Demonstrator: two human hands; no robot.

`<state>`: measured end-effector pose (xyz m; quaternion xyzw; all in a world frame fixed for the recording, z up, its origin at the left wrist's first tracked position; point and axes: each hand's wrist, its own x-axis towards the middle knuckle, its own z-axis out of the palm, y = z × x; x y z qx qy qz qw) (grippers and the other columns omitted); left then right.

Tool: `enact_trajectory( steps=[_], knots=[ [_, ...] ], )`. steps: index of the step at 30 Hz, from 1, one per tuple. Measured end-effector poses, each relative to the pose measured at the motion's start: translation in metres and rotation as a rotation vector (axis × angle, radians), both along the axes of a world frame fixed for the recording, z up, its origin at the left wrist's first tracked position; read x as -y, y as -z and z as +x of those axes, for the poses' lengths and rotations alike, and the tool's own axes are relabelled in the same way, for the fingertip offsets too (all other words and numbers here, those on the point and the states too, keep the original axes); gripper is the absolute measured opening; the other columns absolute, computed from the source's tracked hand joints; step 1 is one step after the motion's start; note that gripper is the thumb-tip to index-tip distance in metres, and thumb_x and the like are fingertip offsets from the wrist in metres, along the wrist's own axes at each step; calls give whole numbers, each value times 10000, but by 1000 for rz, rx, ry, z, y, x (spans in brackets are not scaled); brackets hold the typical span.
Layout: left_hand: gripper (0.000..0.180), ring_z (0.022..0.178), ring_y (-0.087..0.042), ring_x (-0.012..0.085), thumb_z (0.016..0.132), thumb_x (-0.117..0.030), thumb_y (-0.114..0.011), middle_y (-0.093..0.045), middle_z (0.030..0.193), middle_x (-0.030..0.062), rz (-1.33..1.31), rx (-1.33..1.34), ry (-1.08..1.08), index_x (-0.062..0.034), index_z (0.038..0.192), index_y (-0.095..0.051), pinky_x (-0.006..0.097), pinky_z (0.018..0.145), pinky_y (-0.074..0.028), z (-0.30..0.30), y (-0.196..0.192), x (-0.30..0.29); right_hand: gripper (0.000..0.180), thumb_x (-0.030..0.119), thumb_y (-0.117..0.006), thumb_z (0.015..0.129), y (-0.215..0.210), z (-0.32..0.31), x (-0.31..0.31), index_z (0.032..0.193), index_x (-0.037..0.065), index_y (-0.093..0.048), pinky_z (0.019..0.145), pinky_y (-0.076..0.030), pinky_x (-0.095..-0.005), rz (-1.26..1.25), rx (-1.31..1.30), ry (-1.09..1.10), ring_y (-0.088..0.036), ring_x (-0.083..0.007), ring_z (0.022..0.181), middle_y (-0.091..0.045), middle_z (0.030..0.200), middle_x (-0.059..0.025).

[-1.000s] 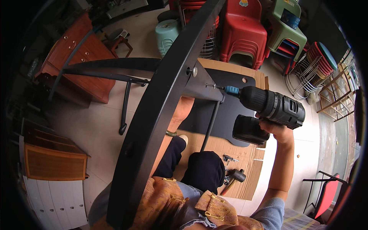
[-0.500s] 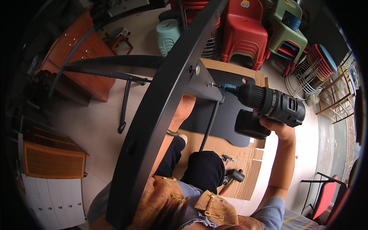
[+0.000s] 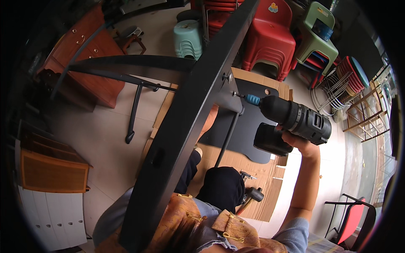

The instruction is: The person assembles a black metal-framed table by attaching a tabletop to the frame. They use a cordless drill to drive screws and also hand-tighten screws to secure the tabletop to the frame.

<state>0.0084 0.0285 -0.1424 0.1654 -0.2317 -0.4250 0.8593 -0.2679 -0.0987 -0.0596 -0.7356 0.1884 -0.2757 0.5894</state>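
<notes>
My right hand [image 3: 299,141] is wrapped round the grip of a black cordless drill [image 3: 297,118]. From its chuck, a bit with a blue collar [image 3: 252,99] points left at a small screw [image 3: 236,94] in the bracket plate of a black metal frame [image 3: 185,126]. Just above that spot, a silver bolt [image 3: 228,78] sits in the same plate. Under the bracket, behind the long slanting beam, part of my left hand [image 3: 207,123] shows against the frame. The beam and bracket cover its fingers.
Below the bracket, a dark board [image 3: 240,139] lies on cardboard [image 3: 265,202], with a mallet [image 3: 255,194] near my knee. Stacked red chairs [image 3: 270,42], green chairs [image 3: 316,46] and a teal stool [image 3: 187,38] stand at the back. A wooden cabinet [image 3: 84,59] is far left.
The drill's chuck has come closer to the bracket plate, and less of the screw sticks out. The beam has shifted right in view, and my left hand shows less behind it.
</notes>
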Motion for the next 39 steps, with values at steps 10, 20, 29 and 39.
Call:
enact_trajectory(
  steps=[10,20,29,39],
  knots=[
    [289,1024,-577,147,819,-68,-667,-603,1083,10,-14,44,3,-80,1093,-578,287,913,-480,-2,-5,-2,380,-2,-718,621,16,2,5,985,71,-637,795,-496,-321,-94,62,-2,-618,-171,820,-673,895,-35],
    [307,1027,-574,149,807,-108,-701,-606,1084,19,-11,132,15,-87,1095,-596,303,915,-481,-18,-41,-11,427,58,-641,567,17,-5,-9,993,33,-643,590,-473,-266,19,60,78,-556,-108,657,-660,888,-43],
    [211,875,-623,170,872,-69,-612,-648,1001,96,308,1262,-698,9,1067,-587,258,783,-493,0,-124,-137,432,33,-601,558,-48,-39,-62,986,-1,-638,653,-467,-274,92,282,161,-564,-143,695,-635,834,-56],
    [377,893,-599,274,886,-104,-549,-628,1062,102,190,2019,-396,-131,1262,-549,337,837,-460,7,-237,-88,534,32,-617,527,-77,-23,-100,1059,-12,-604,568,-462,-283,54,266,237,-564,-161,593,-655,877,-123]
  ],
)
